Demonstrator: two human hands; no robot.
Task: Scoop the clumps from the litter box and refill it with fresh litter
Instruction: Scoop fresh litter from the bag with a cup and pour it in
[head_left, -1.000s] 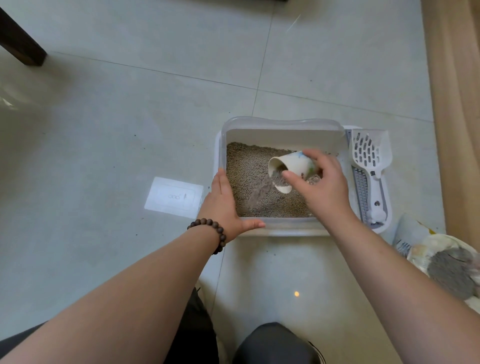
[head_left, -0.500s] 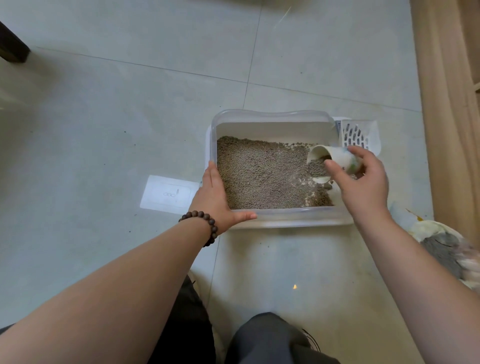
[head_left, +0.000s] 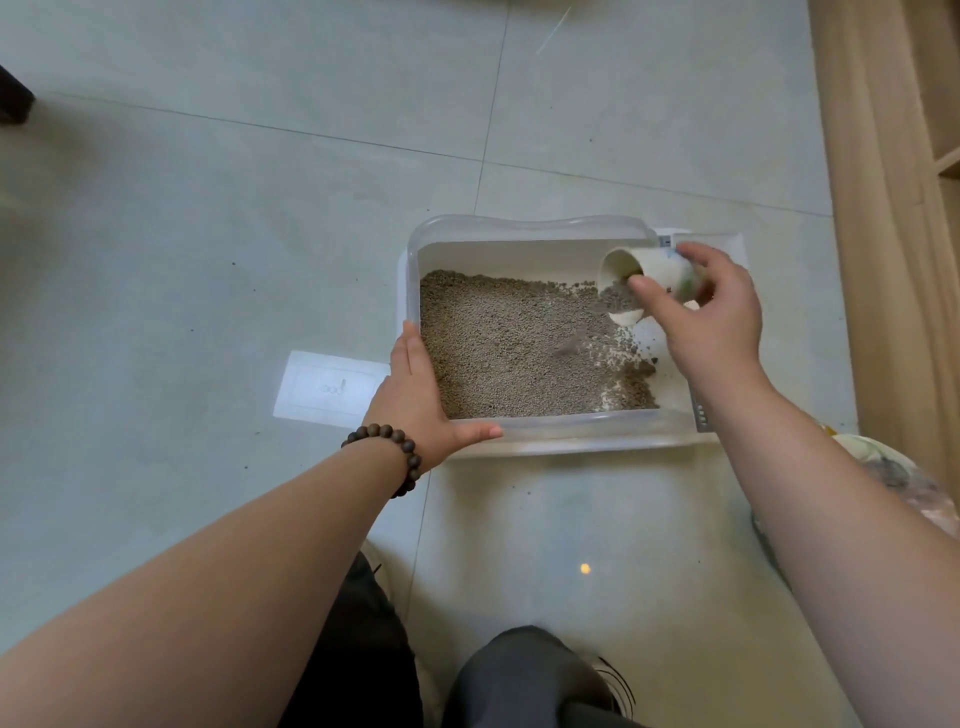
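Observation:
A translucent litter box (head_left: 524, 228) sits on the tiled floor, with grey-brown litter (head_left: 509, 343) spread over most of its bottom. My right hand (head_left: 711, 322) grips a white paper cup (head_left: 647, 278), tipped on its side over the box's far right corner, mouth to the left, with litter at its lip. Bare white bottom shows under the cup. My left hand (head_left: 415, 400) rests against the box's near left corner, fingers straight along the left wall and thumb along the front rim. A white scoop (head_left: 698, 241) lies behind my right hand, mostly hidden.
An open bag of litter (head_left: 883, 467) lies on the floor at the right, behind my right forearm. A wooden cabinet (head_left: 893, 208) stands along the right edge. A white card (head_left: 332, 387) lies on the tiles left of the box. My knees are at the bottom.
My right hand has carried the tipped cup from the middle of the box to its far right corner, trailing litter. My left hand has stayed on the near left corner.

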